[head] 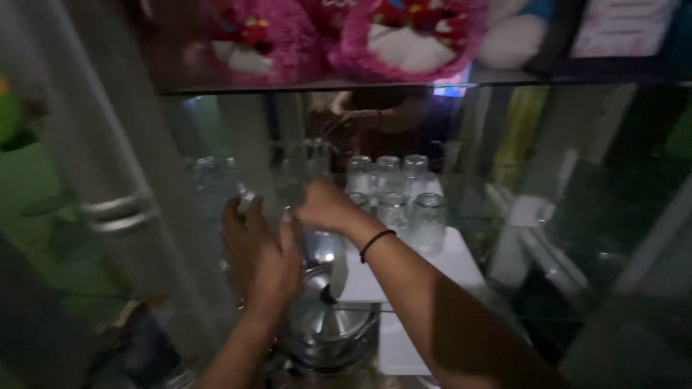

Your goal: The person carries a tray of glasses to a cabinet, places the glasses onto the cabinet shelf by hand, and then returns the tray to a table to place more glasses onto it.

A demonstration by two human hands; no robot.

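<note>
- Fingers of the left hand [258, 252] pointed upward, held close together, their tips touching a small pale object [245, 200] that was too blurred to identify.
- Fingers of the right hand [328, 205] curled forward into the cabinet; motion blur hid whether they gripped anything, so their state could not be told.
- A black band [376, 243] circled the right wrist, just behind those fingers.
- Just beyond the right fingers stood a cluster of clear drinking glasses [404, 194], upside down on a white tray [461, 263].
- Below both hands, close under the left fingers, sat a round shiny steel vessel [328, 331] with a dark knob near its middle.
- To the left of the left fingers ran the cabinet's pale metal door frame [115, 209].
- Well above the fingers, on a glass shelf [360, 85], sat pink and white plush toys [404, 32].
- The whole scene was dim and blurred.
</note>
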